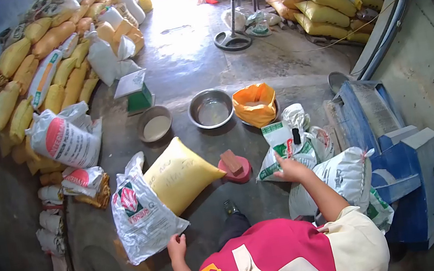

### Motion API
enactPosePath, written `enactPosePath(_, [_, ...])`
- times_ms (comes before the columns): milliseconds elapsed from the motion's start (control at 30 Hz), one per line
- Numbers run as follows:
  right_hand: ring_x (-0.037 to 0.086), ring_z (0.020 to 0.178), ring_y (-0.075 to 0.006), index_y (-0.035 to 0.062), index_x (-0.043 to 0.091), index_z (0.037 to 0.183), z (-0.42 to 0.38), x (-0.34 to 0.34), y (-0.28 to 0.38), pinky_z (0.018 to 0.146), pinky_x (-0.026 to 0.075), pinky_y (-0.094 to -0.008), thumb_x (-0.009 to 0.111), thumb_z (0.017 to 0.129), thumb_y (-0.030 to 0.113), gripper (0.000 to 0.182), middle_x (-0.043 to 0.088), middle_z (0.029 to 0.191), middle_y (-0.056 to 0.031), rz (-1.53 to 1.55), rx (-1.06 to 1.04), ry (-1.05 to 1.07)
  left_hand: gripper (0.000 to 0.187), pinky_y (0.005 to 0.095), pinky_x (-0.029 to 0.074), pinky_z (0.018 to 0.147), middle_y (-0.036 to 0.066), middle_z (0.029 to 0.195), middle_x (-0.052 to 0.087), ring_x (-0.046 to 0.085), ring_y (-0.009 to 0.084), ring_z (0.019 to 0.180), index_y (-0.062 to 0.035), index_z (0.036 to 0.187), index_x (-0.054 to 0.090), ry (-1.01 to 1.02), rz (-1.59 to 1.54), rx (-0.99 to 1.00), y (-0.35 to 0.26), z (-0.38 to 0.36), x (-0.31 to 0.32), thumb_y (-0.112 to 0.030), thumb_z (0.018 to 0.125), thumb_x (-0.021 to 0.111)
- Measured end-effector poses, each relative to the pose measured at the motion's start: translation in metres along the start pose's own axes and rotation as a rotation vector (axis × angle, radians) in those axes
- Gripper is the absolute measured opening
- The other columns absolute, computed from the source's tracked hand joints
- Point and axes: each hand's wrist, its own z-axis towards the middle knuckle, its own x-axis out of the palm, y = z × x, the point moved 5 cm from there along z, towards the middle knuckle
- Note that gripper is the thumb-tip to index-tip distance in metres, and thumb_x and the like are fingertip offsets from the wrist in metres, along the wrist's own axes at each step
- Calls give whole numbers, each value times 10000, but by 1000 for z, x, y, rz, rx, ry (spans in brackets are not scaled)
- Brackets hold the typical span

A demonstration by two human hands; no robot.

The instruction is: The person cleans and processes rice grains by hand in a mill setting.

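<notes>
Sacks of printed white plastic occupy both our hands on the concrete floor of a storeroom. Our left hand rests on the lower edge of a white sack with a red and green logo, its grip loosely closed on the plastic, beside a yellow sack lying flat. Our right hand reaches forward, grip closed on a green-printed white bag standing just beside a larger white sack. Ahead sit a steel bowl, an orange bag and a pink round stand with a wooden block. Yellow sacks line the left wall; a blue machine stands at right.
</notes>
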Motion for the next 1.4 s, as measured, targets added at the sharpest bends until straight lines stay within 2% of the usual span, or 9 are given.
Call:
enactPosePath(133, [495, 1026, -379, 37, 121, 1349, 37, -32, 8, 880, 385, -373, 582, 769, 315, 791, 487, 1117, -279, 76, -84, 15, 351, 344, 477, 702, 173, 855, 625, 615, 257, 790, 25, 985, 571, 136, -87, 71, -78, 107, -2, -246, 765, 609])
enactPosePath(333, [466, 1075, -371, 11, 122, 1341, 33, -77, -34, 916, 356, -362, 579, 767, 276, 780, 459, 1161, -277, 382, 230, -271, 359, 333, 485, 710, 201, 878, 617, 616, 270, 819, 55, 1023, 539, 325, -40, 291, -199, 226, 4, -209, 785, 589])
enactPosePath(567, [429, 1124, -372, -3, 89, 1344, 84, -60, -92, 942, 336, -339, 587, 764, 281, 815, 405, 1213, -296, 394, 450, -243, 366, 335, 479, 736, 204, 923, 608, 609, 273, 850, 43, 1042, 540, 410, -23, 400, -292, 300, 43, -224, 795, 581])
enactPosePath(767, [472, 1055, -385, 12, 110, 1343, 224, -119, -130, 873, 393, -364, 607, 745, 292, 826, 454, 1152, -291, 542, 424, -187, 382, 330, 479, 745, 198, 936, 607, 605, 268, 871, 29, 1058, 536, 515, -24, 344, -350, 375, 105, -240, 792, 589])
enactPosePath(900, [454, 1072, -389, 30, 116, 1348, 349, -180, -172, 901, 370, -384, 575, 767, 306, 790, 447, 1154, -297, 373, 301, -267, 338, 345, 482, 706, 183, 878, 623, 617, 271, 791, 8, 985, 582, 467, 42, 232, -359, 454, 162, -266, 788, 587])
enactPosePath(1100, [464, 1070, -358, 35, 179, 1338, 490, -269, -210, 889, 384, -379, 553, 780, 309, 725, 446, 1182, -254, 491, 180, -200, 498, 388, 467, 699, 204, 779, 622, 608, 340, 745, 7, 803, 643, 822, 495, -16, -316, 492, 249, -480, 734, 564])
enactPosePath(1167, [469, 1066, -343, 38, 179, 1337, 526, -282, -220, 881, 391, -381, 544, 787, 305, 713, 445, 1201, -222, 398, 179, -174, 536, 384, 463, 714, 197, 807, 624, 609, 318, 781, 5, 861, 639, 960, 466, -207, -410, 466, 232, -510, 750, 537])
enactPosePath(1267, [477, 1040, -359, 42, 173, 1340, 568, -290, -229, 870, 396, -380, 529, 798, 310, 702, 464, 1148, -245, 408, 184, -140, 489, 357, 464, 709, 167, 785, 633, 613, 267, 771, -1, 886, 635, 956, 562, -86, -440, 477, 249, -468, 784, 530])
enactPosePath(1400, [485, 1026, -362, 53, 151, 1348, 595, -289, -229, 866, 397, -388, 519, 805, 313, 706, 468, 1139, -246, 464, 183, -126, 478, 353, 463, 711, 162, 789, 634, 612, 262, 770, -6, 889, 635, 1203, 694, 118, -482, 505, 268, -461, 790, 526])
